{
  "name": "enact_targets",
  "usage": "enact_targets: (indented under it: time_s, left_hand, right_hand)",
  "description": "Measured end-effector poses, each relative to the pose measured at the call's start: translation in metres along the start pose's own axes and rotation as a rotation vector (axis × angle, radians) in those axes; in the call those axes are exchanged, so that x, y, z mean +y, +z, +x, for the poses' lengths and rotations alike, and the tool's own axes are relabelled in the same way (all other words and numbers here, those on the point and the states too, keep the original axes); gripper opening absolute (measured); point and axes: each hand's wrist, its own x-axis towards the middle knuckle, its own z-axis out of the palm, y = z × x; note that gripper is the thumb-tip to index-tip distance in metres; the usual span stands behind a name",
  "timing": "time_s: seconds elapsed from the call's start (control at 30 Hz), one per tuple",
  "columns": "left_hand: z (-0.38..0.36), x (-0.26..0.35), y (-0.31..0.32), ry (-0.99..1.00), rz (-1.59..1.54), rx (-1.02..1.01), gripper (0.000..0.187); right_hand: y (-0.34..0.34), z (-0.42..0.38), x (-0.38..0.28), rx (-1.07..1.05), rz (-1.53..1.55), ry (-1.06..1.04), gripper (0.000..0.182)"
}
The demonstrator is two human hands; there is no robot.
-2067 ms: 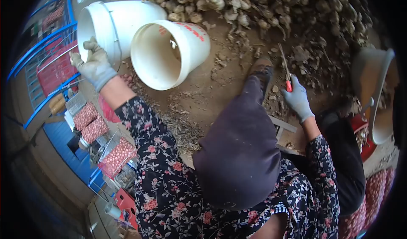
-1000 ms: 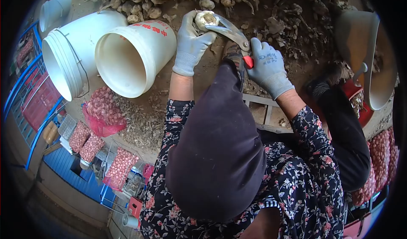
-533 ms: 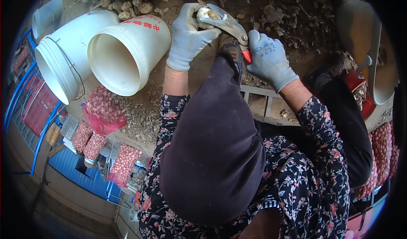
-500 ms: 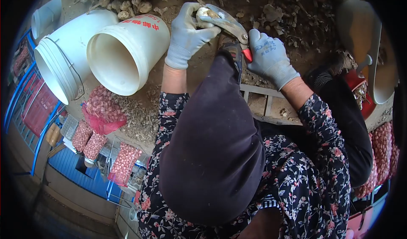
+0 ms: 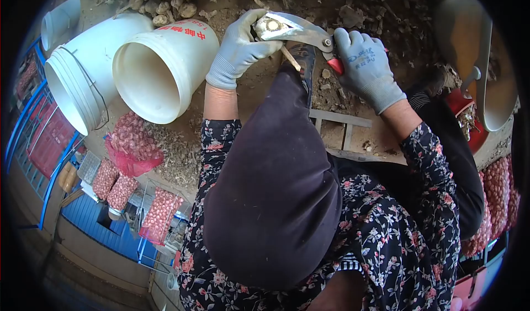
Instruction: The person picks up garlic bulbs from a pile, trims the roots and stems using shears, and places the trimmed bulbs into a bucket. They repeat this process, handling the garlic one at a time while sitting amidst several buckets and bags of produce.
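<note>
My left hand, in a grey glove, is closed around a garlic bulb at the top middle. The metal blades of the shears lie around the bulb. Just below them a cut stalk hangs at a slant over my shoe. My right hand, gloved too, is wrapped round the red handles of the shears, to the right of the pivot. Part of the bulb is hidden by the fingers and the blades.
Two white buckets lie tipped at the left. Garlic with stalks is heaped at the top. A net bag of garlic sits below the buckets. A wooden frame lies right of my knee, a red-and-white object further right.
The blades and the bulb now face the camera more, and a stalk piece shows below them. My right hand has moved slightly right with the handles; my left hand has shifted slightly.
</note>
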Motion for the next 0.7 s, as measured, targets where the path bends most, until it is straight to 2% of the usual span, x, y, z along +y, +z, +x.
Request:
enact_targets:
  time_s: [0.03, 0.1, 0.13, 0.17, 0.2, 0.23, 0.3, 0.33, 0.43, 0.6, 0.7]
  left_hand:
    - [0.0, 0.0, 0.001, 0.001, 0.025, 0.002, 0.056]
    - [0.002, 0.0, 0.0, 0.007, 0.078, 0.011, 0.051]
    - [0.002, -0.003, 0.001, 0.008, 0.078, 0.01, 0.051]
    - [0.0, -0.006, 0.004, -0.02, -0.091, 0.092, 0.047]
    - [0.001, -0.01, 0.007, -0.044, -0.259, 0.176, 0.042]
    - [0.0, -0.015, 0.011, -0.045, -0.259, 0.178, 0.042]
    - [0.003, -0.028, 0.017, 0.05, -0.799, 0.314, 0.041]
    - [0.004, -0.038, 0.018, 0.066, -0.878, 0.338, 0.037]
    - [-0.008, -0.021, 0.032, 0.001, -0.856, 0.375, 0.036]
    - [-0.014, -0.024, 0.038, 0.038, -0.894, 0.409, 0.035]
    - [-0.014, -0.019, 0.037, 0.007, -0.902, 0.535, 0.036]
  right_hand:
    - [0.001, 0.001, 0.001, -0.003, 0.001, 0.001, 0.041]
    - [0.002, 0.006, 0.003, -0.302, 0.146, 0.089, 0.039]
    - [0.005, 0.005, 0.006, -0.232, 0.144, 0.053, 0.035]
    - [0.01, 0.004, 0.007, -0.231, 0.144, 0.053, 0.035]
    - [0.015, 0.003, 0.007, -0.176, 0.24, 0.154, 0.034]
    - [0.021, 0.001, 0.006, -0.125, 0.34, 0.254, 0.032]
    - [0.025, -0.014, -0.006, -0.041, 0.411, 0.299, 0.031]
    - [0.026, -0.021, -0.016, -0.076, 0.429, 0.33, 0.031]
    - [0.032, -0.034, -0.041, -0.115, 0.5, 0.404, 0.041]
    - [0.035, -0.021, -0.059, 0.071, 0.52, 0.42, 0.046]
    - [0.03, -0.023, -0.059, 0.027, 0.594, 0.449, 0.048]
